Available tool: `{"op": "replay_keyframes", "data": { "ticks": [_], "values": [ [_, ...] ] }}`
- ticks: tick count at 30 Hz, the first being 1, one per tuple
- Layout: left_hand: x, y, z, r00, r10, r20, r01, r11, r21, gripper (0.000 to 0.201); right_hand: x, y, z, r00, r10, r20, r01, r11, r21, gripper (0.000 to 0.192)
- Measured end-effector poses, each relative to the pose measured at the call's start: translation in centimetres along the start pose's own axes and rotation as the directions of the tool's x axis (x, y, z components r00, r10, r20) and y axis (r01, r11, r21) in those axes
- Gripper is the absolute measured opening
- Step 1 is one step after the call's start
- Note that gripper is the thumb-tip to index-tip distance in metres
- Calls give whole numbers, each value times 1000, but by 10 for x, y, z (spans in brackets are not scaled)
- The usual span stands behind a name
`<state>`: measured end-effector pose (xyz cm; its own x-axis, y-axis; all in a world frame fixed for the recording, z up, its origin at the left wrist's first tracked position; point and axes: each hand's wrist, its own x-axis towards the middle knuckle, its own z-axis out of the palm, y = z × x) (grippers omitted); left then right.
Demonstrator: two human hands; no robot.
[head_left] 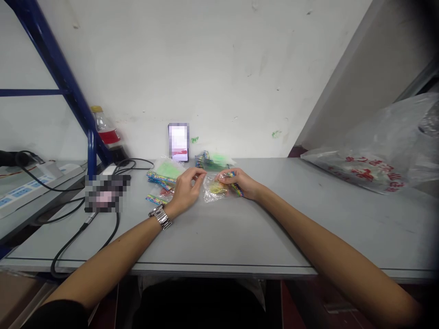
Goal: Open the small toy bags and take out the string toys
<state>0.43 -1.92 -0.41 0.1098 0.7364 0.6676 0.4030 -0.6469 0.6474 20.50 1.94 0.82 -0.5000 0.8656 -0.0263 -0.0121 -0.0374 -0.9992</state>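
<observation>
Clear packet (215,188): sits on the counter (308,219), pinched at its right edge by your right hand (240,183), fingers clenched on it.
Left hand (185,189): fingers curled, tips just touching the packet's left corner; can't really tell if they're gripping it.
Packet pile (163,176): just beyond your left fingers, green ones with rainbow strips.
More packets (212,160): a bit past both sets of fingertips.
Phone (179,141): propped at the wall, further back.
Plastic bag (377,151): way off right of your right fingers.

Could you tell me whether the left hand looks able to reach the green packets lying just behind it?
Probably yes: the left hand rests right beside the green packets on the table, with nothing between them; the right hand holds a clear packet off to the side.
</observation>
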Motion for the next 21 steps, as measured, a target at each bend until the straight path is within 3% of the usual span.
{"op": "replay_keyframes", "data": {
  "ticks": [5,10,16,21],
  "values": [
    [3,-7,2,978,-198,65,208,938,-275,18,3,7,-3,996,-86,-8,86,996,-20,26],
    [6,-8,2,917,-345,198,395,731,-556,20,3,9,-4,991,-133,9,134,991,-19,31],
    [6,-4,1,890,-375,259,448,614,-650,15,0,6,-2,990,-138,32,137,990,17,31],
    [5,-6,1,891,-357,281,452,635,-626,19,2,8,-4,977,-208,-40,205,976,-71,35]
  ]
}}
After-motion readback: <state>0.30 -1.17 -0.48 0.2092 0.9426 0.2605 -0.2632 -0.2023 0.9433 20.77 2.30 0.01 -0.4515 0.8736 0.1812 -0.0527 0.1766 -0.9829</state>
